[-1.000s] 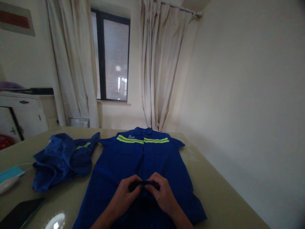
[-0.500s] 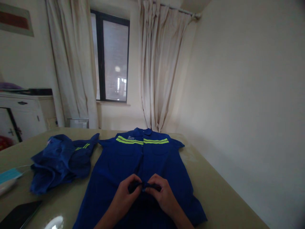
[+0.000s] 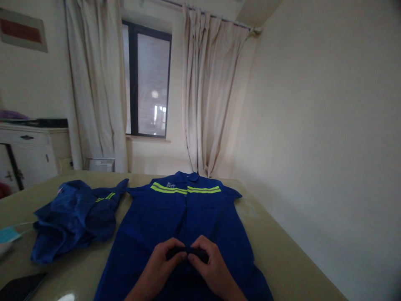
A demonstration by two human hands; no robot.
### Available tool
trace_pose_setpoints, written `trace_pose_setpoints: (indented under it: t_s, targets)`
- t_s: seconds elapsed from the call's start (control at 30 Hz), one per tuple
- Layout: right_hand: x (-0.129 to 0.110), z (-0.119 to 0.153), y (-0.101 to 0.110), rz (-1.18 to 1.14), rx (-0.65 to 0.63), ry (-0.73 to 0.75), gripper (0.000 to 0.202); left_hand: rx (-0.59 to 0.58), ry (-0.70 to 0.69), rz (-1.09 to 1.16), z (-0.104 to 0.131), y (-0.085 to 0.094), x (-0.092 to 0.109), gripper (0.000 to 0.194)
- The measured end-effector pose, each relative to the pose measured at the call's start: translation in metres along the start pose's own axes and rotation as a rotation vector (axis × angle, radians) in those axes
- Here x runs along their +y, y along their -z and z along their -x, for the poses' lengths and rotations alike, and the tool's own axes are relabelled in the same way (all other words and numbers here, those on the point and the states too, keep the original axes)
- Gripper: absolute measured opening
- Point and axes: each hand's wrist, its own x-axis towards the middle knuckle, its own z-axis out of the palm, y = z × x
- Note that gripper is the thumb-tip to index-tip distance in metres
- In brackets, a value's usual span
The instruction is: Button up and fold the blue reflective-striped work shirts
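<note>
A blue work jacket (image 3: 150, 225) with yellow-green reflective bands across its chest lies spread on the table, collar at the far end. Over the lower middle of its front opening, my left hand (image 3: 164, 259) pinches the jacket's front edge between thumb and fingers. Right beside it, my right hand (image 3: 208, 259) grips the same edge, the two thumbs nearly meeting. The small bit of cloth between the fingertips is dark, and I cannot make out whether a button is there.
Left of the jacket lies a crumpled blue garment (image 3: 78, 213) with a reflective stripe. A light-blue face mask (image 3: 9, 235) and a dark flat phone-like object (image 3: 23, 286) are near the table's left edge. A wall (image 3: 328, 146) runs along the right side of the table (image 3: 291, 263).
Both hands have shifted slightly lower in the picture, still closed on the front edge, thumbs drawn closer together. The view has tilted a little; the garments lie as before.
</note>
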Motion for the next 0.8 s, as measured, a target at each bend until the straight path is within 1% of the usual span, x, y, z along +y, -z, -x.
trace_pose_setpoints:
  t_s: [0.13, 0.27, 0.37, 0.43, 0.5, 0.6, 0.67, 0.73, 0.8]
  targets:
    - [0.0, 0.001, -0.001, 0.035, 0.027, -0.021, 0.018, -0.003, -0.048, -0.014, 0.003, -0.002, 0.005, 0.028]
    - [0.001, 0.001, -0.002, -0.03, 0.013, -0.062, 0.028, -0.05, -0.052, 0.023, 0.002, -0.003, 0.004, 0.032]
    - [0.003, 0.0, -0.005, -0.079, 0.007, -0.056, 0.031, -0.086, -0.054, 0.053, 0.0, -0.002, 0.001, 0.034]
    - [0.004, 0.0, -0.007, -0.085, 0.023, -0.052, 0.031, -0.11, -0.067, 0.057, 0.0, -0.001, 0.0, 0.033]
    - [0.005, 0.0, -0.01, -0.083, 0.037, -0.058, 0.03, -0.131, -0.061, 0.04, 0.002, 0.0, 0.002, 0.027]
    - [0.003, 0.0, -0.011, -0.078, 0.03, -0.065, 0.026, -0.114, -0.019, -0.015, 0.006, -0.001, 0.007, 0.019]
    - [0.001, 0.0, -0.007, -0.067, 0.023, -0.064, 0.024, -0.076, -0.023, -0.068, 0.009, -0.003, 0.011, 0.015]
    - [0.0, -0.001, 0.0, -0.079, -0.01, -0.081, 0.023, -0.043, -0.068, -0.133, 0.011, -0.004, 0.015, 0.008]
    - [0.0, -0.001, 0.011, -0.158, -0.102, -0.132, 0.028, -0.032, -0.129, -0.201, 0.013, -0.005, 0.019, 0.006]
